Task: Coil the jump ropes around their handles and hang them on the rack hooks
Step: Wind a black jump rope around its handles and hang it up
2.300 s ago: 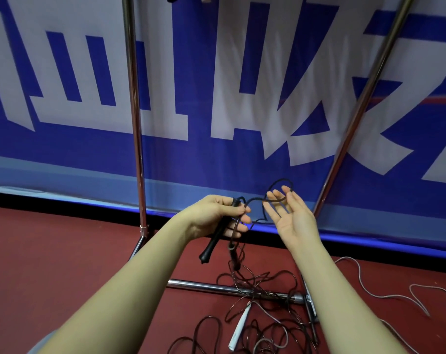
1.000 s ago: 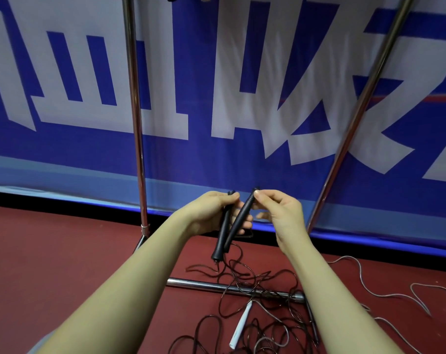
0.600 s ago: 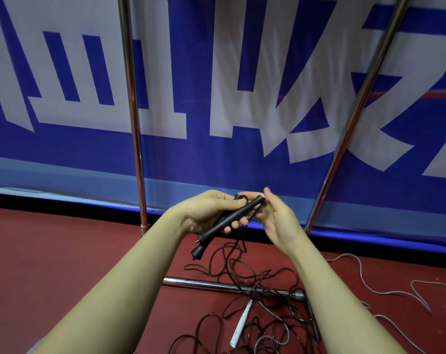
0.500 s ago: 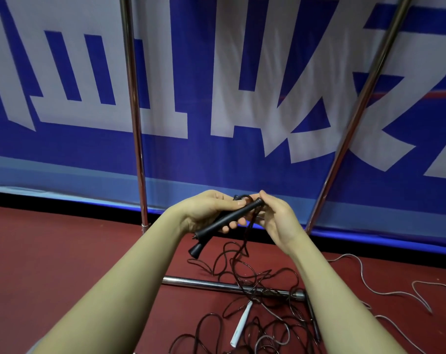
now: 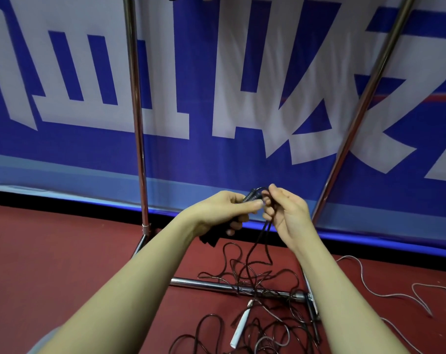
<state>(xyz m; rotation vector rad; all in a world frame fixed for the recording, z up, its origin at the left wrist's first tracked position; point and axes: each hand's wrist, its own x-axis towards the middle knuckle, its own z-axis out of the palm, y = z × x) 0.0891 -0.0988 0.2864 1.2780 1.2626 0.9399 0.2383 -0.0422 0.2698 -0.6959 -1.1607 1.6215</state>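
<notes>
Black thin jump rope cord [image 5: 262, 241] trails from centre frame to a tangle on the red floor [image 5: 63, 264]; left hand [image 5: 224, 210] grips both black handles [image 5: 251, 196], right hand [image 5: 285, 213] fingers pinch cord. Winding probably snags tangle, dragging the white-handled rope [image 5: 239, 328].

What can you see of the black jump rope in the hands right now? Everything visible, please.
The black jump rope has two dark, ribbed handles bunched side by side in the left hand, their lower ends poking out below the palm. A thin, glossy black cord leaves the handle tops, loops over the right hand, whose fingers pinch it, then drops as two strands to loose tangles on the red floor, crossing the rack's chrome base bar. No wraps around the handles are visible.
</notes>
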